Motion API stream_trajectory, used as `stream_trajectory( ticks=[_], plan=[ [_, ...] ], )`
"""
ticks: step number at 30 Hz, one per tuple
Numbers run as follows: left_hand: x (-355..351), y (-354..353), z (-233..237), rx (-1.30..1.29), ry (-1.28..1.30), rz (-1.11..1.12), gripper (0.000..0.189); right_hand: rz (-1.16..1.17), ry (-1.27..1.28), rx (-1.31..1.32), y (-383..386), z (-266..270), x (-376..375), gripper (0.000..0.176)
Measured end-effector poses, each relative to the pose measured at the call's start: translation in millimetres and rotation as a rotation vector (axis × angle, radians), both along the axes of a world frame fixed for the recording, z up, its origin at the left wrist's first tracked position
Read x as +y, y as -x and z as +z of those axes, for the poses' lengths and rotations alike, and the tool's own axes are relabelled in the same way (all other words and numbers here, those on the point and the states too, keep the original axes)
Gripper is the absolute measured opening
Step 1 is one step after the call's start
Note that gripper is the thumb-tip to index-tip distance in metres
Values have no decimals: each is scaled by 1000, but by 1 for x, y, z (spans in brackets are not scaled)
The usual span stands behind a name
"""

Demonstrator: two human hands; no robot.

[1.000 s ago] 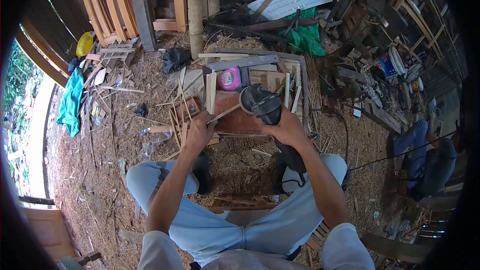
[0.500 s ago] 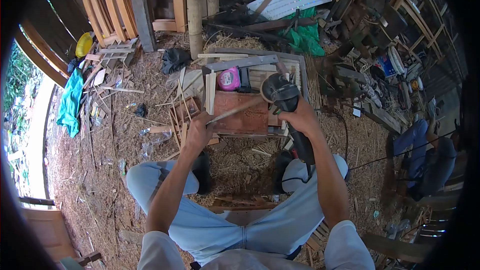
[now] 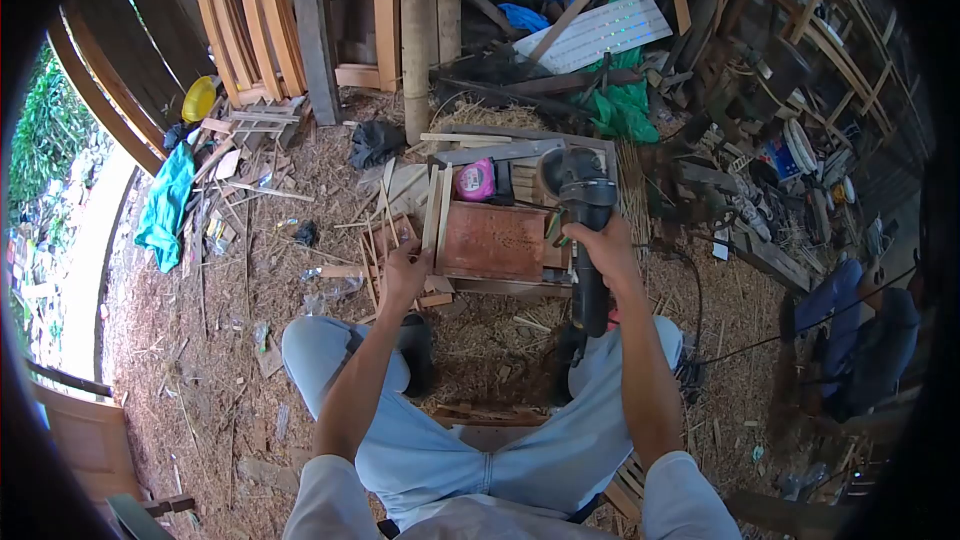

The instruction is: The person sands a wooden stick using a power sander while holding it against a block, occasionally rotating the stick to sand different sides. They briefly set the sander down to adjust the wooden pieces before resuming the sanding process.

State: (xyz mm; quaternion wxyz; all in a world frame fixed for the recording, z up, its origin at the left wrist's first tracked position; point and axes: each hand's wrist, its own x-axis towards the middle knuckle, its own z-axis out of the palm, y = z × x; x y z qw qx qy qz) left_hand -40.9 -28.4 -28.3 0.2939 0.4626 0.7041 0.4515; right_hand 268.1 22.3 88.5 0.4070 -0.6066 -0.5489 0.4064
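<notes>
My right hand (image 3: 603, 243) is wrapped round the body of a black angle grinder (image 3: 590, 285), whose disc end points up and away from me. My left hand (image 3: 405, 270) is at the left edge of a low wooden workbench, beside thin light wood strips (image 3: 437, 210); its fingers are bent close together, and what they hold is too small to make out. Between the hands lies a reddish-brown board (image 3: 492, 242). Behind the board sits a pink tape measure (image 3: 475, 180).
Wood scraps and shavings cover the ground. A black bag (image 3: 376, 144) lies by a post (image 3: 415, 50). A teal cloth (image 3: 168, 208) is at the left, a green sheet (image 3: 622, 110) behind. Another person's legs (image 3: 830, 305) show at the right; a cable runs there.
The strip that was held between my left hand and the grinder no longer spans them. My left hand has moved down to the bench's left edge, and the grinder has turned more upright.
</notes>
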Motion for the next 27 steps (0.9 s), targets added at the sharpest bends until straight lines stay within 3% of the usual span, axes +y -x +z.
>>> stream_trajectory(
  ticks=[4, 6, 9, 15, 19, 21, 25, 27],
  plan=[
    [4, 7, -22, 251, 18, -77, 33, 4, -21, 51, 2, -11, 1, 39],
    [5, 6, -30, 477, -218, -107, 33, 31, -22, 58, 2, -11, -1, 41],
    [5, 3, -26, 584, -319, -127, 32, 62, -4, 53, -1, -8, -3, 43],
    [39, 0, -22, 160, -193, -68, 29, 42, 0, 79, -1, -5, -6, 44],
    [57, -6, -3, 233, 33, -49, 44, 2, 21, 98, -1, -10, 0, 50],
    [64, -17, 5, 334, 264, -12, 59, 7, -13, 103, -1, -14, 2, 51],
    [73, -26, 4, 470, 299, 117, 68, 26, 6, 60, 2, -13, 4, 55],
    [73, -16, 2, 18, 284, 4, 70, 38, -9, 77, 3, -13, 4, 55]
  ],
)
